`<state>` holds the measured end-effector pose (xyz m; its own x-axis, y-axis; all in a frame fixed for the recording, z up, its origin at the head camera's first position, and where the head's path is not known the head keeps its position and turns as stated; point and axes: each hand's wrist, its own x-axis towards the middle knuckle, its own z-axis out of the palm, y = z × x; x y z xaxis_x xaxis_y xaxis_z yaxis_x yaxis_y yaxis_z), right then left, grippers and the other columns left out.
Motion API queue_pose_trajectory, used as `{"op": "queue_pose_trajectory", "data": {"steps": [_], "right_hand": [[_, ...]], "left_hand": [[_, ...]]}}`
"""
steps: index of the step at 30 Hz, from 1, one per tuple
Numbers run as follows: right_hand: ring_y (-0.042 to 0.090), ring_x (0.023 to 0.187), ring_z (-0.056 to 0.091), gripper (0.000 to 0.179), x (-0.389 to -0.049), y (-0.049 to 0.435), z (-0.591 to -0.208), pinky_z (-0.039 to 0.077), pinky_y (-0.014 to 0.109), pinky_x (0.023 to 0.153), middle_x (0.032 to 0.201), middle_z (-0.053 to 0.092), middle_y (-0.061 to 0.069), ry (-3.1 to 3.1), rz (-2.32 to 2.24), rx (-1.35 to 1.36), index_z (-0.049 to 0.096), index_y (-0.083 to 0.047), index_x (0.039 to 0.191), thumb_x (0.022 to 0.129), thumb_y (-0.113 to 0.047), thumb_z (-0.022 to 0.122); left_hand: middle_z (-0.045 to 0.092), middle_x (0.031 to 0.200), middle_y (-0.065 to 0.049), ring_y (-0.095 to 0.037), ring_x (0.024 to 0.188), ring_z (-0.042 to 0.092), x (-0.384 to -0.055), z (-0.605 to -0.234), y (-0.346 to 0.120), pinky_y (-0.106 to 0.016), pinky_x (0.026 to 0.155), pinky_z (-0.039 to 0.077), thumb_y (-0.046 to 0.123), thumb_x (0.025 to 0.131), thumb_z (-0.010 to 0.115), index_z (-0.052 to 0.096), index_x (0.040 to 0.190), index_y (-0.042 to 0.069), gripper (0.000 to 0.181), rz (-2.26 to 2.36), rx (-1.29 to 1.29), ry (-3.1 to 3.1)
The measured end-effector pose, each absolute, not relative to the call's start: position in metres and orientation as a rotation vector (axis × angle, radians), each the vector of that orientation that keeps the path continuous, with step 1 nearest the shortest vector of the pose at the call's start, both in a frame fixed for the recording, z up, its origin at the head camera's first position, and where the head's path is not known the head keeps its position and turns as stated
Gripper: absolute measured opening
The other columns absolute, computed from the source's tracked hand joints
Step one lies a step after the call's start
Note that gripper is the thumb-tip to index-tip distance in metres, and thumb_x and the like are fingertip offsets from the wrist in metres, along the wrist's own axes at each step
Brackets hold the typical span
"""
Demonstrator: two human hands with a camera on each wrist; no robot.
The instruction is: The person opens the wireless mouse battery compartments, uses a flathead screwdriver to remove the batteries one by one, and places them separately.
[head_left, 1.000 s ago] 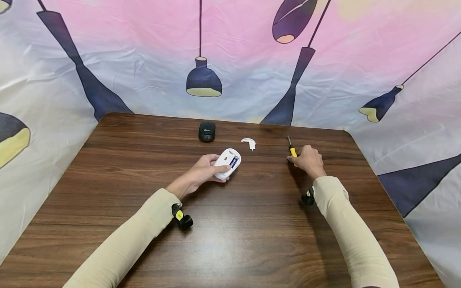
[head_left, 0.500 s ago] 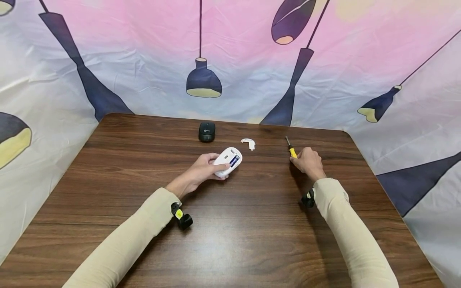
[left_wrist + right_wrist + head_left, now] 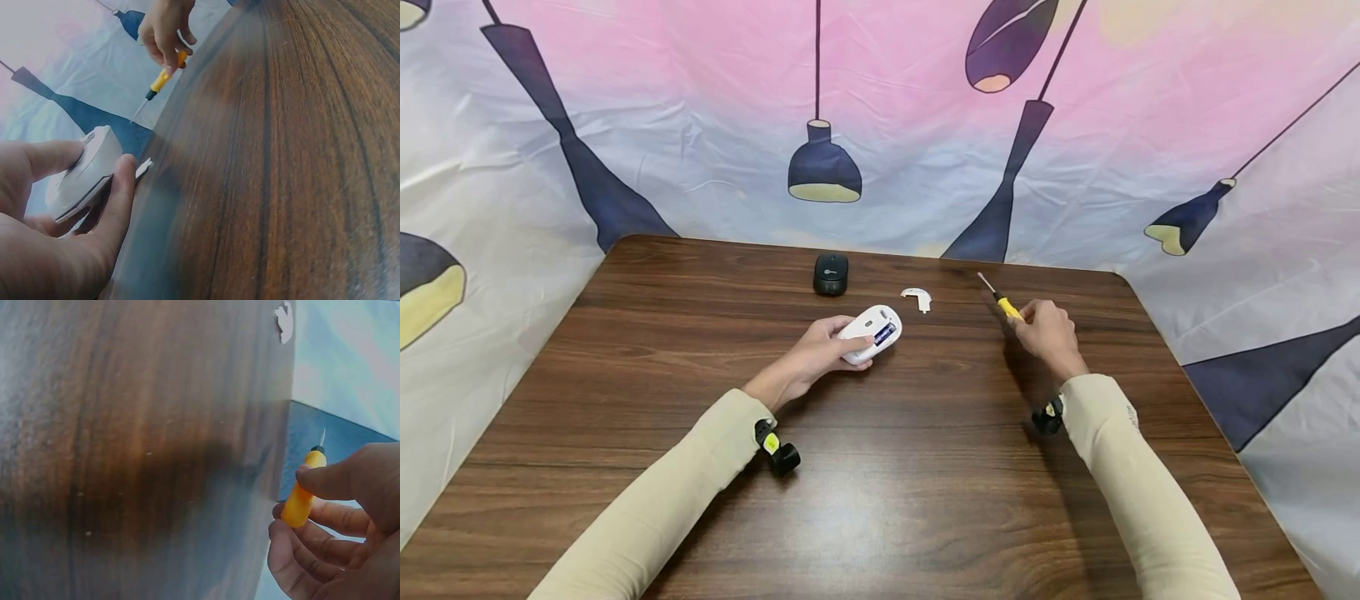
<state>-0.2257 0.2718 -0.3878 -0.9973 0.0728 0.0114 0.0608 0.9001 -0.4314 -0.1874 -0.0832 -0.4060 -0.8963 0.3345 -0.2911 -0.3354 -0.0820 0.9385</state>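
My left hand grips a white computer mouse with its underside turned up. A blue battery lies in the mouse's uncovered compartment, and my thumb rests beside it. To the right, my right hand pinches the yellow handle of a screwdriver between thumb and fingers. Its metal shaft points away and to the left. In the right wrist view the thumb presses the screwdriver handle against the fingers. The white battery cover lies on the table beyond the white mouse, touched by neither hand.
A black computer mouse sits near the far edge of the brown wooden table. Behind the table hangs a fabric backdrop printed with lamps. A small camera is strapped to each wrist.
The screwdriver has come up off the table in my right hand, its tip swinging left. My left hand has tilted the white mouse slightly. Cover and black mouse stay put.
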Motion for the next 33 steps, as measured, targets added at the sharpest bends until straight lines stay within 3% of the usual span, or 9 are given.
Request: {"op": "queue_pose_trajectory", "data": {"steps": [7,16,21,25,33], "right_hand": [[0.035,0.088,0.062,0.029,-0.221,0.264,-0.374,0.049,0.053,0.081,0.102,0.069,0.020,-2.987,0.745,-0.029,0.068,0.001,0.110,0.102,-0.026,0.062],[0.034,0.087,0.061,0.029,-0.212,0.246,-0.355,0.051,0.048,0.074,0.104,0.070,0.019,-2.926,0.821,0.097,0.069,0.001,0.114,0.103,-0.025,0.061],[0.032,0.083,0.057,0.027,-0.208,0.235,-0.347,0.046,0.041,0.070,0.102,0.068,0.018,-2.906,0.829,0.180,0.069,0.000,0.115,0.103,-0.022,0.060],[0.029,0.079,0.052,0.023,-0.206,0.228,-0.342,0.041,0.037,0.066,0.098,0.065,0.016,-2.888,0.829,0.229,0.069,-0.001,0.112,0.103,-0.020,0.061],[0.026,0.068,0.049,0.019,-0.201,0.216,-0.334,0.039,0.035,0.059,0.092,0.067,0.014,-2.861,0.841,0.360,0.068,-0.003,0.111,0.103,-0.018,0.062]], "left_hand": [[0.053,0.123,-0.025,-0.019,0.080,0.068,-0.189,-0.408,-0.084,-0.027,0.079,0.063,0.000,0.099,0.061,0.040,0.142,-0.011,0.049,2.027,-0.016,1.762],[0.052,0.128,-0.025,-0.022,0.089,0.069,-0.191,-0.407,-0.085,-0.030,0.084,0.062,0.000,0.100,0.060,0.040,0.143,-0.012,0.049,2.060,-0.031,1.733],[0.051,0.130,-0.026,-0.021,0.087,0.069,-0.192,-0.405,-0.085,-0.030,0.084,0.062,0.001,0.101,0.060,0.039,0.144,-0.011,0.050,2.055,-0.055,1.733],[0.048,0.135,-0.028,-0.022,0.095,0.067,-0.193,-0.406,-0.084,-0.033,0.089,0.061,0.002,0.101,0.058,0.037,0.146,-0.011,0.051,2.059,-0.066,1.718],[0.049,0.137,-0.028,-0.023,0.099,0.065,-0.195,-0.408,-0.085,-0.036,0.094,0.059,0.000,0.101,0.058,0.036,0.146,-0.011,0.051,2.080,-0.073,1.702]]}}
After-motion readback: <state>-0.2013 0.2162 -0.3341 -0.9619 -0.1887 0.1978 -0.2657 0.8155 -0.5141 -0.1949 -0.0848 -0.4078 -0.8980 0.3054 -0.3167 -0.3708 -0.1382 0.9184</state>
